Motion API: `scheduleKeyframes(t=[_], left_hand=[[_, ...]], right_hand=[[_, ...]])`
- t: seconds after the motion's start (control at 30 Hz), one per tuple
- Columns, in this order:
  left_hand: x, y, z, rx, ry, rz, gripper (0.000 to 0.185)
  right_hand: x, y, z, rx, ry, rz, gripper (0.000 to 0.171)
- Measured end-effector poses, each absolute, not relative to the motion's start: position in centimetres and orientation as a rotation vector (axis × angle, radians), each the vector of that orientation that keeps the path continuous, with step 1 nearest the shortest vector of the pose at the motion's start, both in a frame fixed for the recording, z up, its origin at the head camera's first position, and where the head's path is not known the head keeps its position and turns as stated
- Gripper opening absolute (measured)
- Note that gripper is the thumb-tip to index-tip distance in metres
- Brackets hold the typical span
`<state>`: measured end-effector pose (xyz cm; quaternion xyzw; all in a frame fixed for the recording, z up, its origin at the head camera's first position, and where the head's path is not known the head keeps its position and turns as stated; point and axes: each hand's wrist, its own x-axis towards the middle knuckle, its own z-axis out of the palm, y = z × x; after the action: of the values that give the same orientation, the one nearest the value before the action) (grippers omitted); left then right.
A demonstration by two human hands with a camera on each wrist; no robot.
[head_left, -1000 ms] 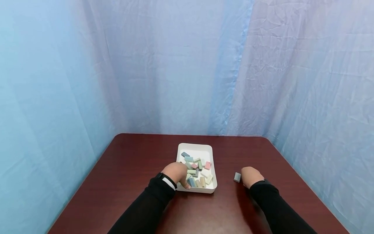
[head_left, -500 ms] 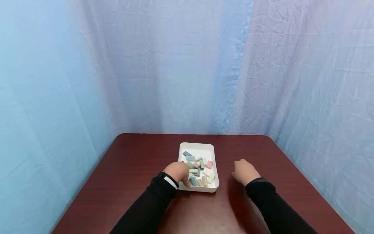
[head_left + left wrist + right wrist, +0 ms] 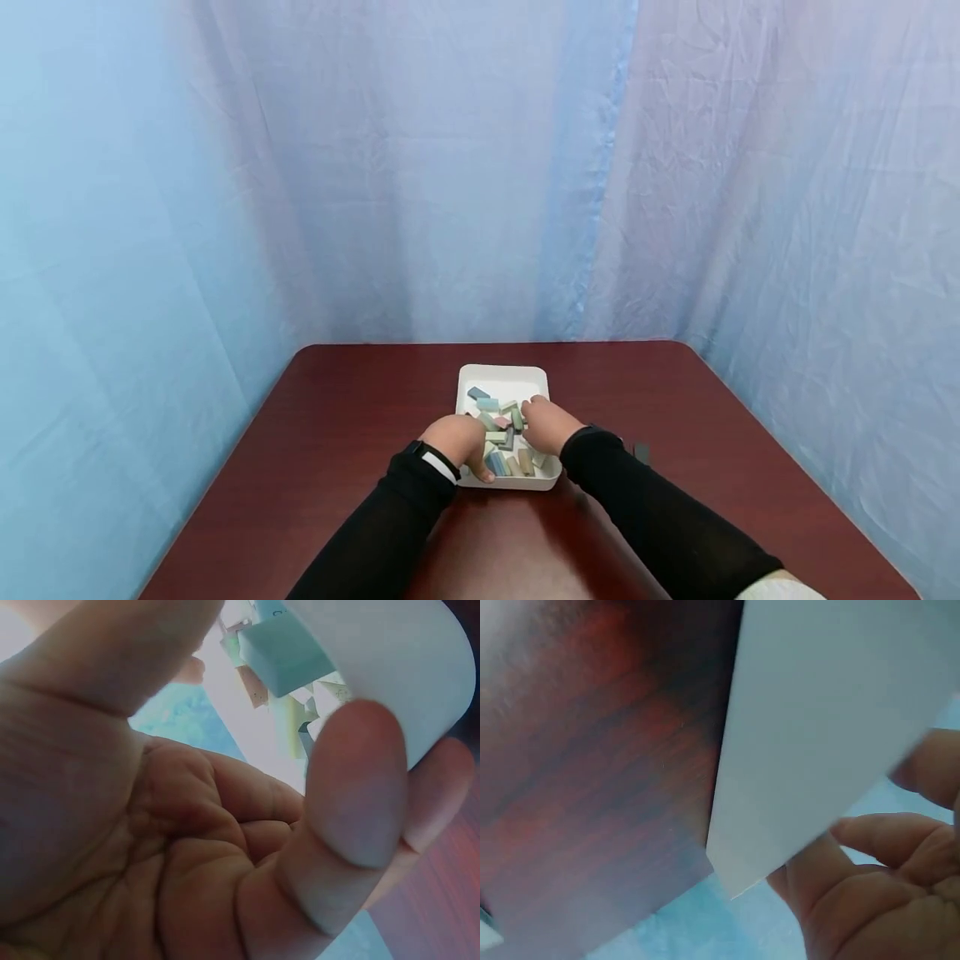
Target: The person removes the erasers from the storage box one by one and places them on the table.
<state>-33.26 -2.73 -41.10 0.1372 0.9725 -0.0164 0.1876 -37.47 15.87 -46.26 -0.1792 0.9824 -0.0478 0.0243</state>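
Note:
A white tray (image 3: 504, 372) holds many small pastel blocks, among them a light blue block (image 3: 487, 404), a green block (image 3: 517, 418) and a tan block (image 3: 526, 462). My left hand (image 3: 456, 442) grips the tray's left wall near its front corner; in the left wrist view, its curled fingers (image 3: 356, 787) meet the white wall beside a teal block (image 3: 289, 656). Over the tray's right side, my right hand (image 3: 551, 427) reaches in among the blocks. The tray wall (image 3: 810, 742) covers its fingertips in the right wrist view, so whether they pinch a block cannot be seen.
A dark grey block (image 3: 641, 452) stands on the reddish-brown table (image 3: 360, 392), right of the tray and partly behind my right sleeve (image 3: 637, 492). Pale blue curtains (image 3: 450, 167) hang behind the table and along both sides.
My right hand has moved left from beside a grey block on the table to inside the tray. A grey block now shows behind the right sleeve. My left hand has stayed at the tray.

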Motion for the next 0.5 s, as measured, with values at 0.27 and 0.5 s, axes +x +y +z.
scheduleKeyframes(t=[0.27, 0.5], left_hand=[[-32.8, -2.5, -41.5, 0.339, 2.738, -0.035, 0.062], [-33.1, -2.5, -42.1, 0.389, 2.746, -0.035, 0.053]], right_hand=[[-37.2, 14.7, -46.3, -0.555, 3.03, -0.077, 0.031], [-38.2, 14.6, -48.0, -0.487, 3.105, 0.006, 0.011]])
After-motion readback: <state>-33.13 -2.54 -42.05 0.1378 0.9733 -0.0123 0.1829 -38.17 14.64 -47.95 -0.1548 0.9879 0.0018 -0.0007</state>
